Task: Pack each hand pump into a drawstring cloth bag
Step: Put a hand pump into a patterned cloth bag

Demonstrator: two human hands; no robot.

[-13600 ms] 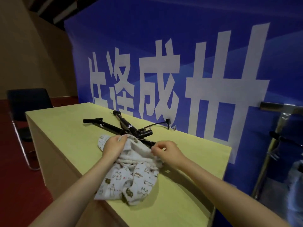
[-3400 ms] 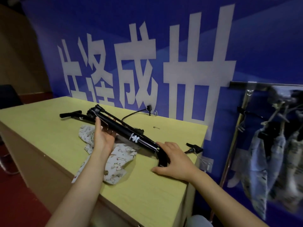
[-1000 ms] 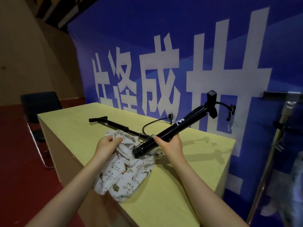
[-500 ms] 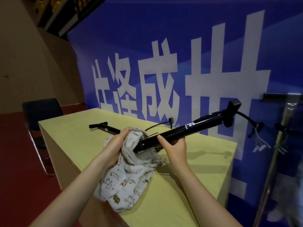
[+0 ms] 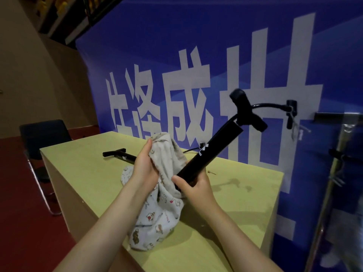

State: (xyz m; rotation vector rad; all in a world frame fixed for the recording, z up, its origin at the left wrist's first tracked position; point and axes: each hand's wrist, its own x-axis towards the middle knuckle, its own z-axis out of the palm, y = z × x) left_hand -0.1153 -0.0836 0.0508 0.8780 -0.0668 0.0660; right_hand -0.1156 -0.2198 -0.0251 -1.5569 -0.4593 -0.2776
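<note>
**Pump going base-first into the cloth bag**

My left hand [image 5: 145,169] is curled round the gathered mouth of the drawstring bag [image 5: 157,209], thumb up along the cloth, lifting the plain inner lining above the yellow table [image 5: 82,173]. The printed body of the bag hangs down from that grip and its bottom rests on the table near the front edge.

My right hand [image 5: 193,186] is wrapped round the lower barrel of the black hand pump [image 5: 208,156], fingers closed on it right at the bag's opening. The pump's lower end is tucked just inside the mouth of the bag; how far in it reaches I cannot tell, as the cloth hides it. The pump is tilted, rising away from the table towards the upper right, with its T-handle [image 5: 248,112] up in the air in front of the blue banner [image 5: 196,36]. Its black hose [image 5: 271,106] arcs out to the right from the top, ending in a small nozzle head.

A second pump [image 5: 119,156] lies flat on the table behind my left hand, partly hidden by it, handle pointing left. A dark chair [image 5: 43,138] stands on the red floor left of the table.
</note>
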